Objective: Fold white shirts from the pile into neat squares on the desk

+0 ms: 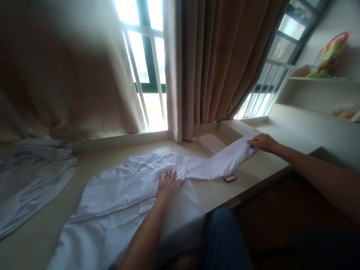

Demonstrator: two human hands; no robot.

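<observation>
A white long-sleeved shirt (112,191) lies spread on the pale table, its collar toward the window and its lower part near the front edge. One sleeve is laid across the shirt's front. My left hand (166,183) rests on that sleeve by its cuff, palm down with fingers spread. Off to the right, my right hand (263,143) pinches the end of the other sleeve (225,159), which is stretched out and lifted a little at the cuff. A small item blurred by pixels (229,176) lies just below this sleeve.
Piled white garments (33,180) lie at the left of the table (92,159). A folded white cloth (211,144) sits behind the stretched sleeve, beside a low box-like ledge (239,128). Brown curtains (213,60) hang at the back. Wall shelves (323,79) at right hold a colourful bag (330,56).
</observation>
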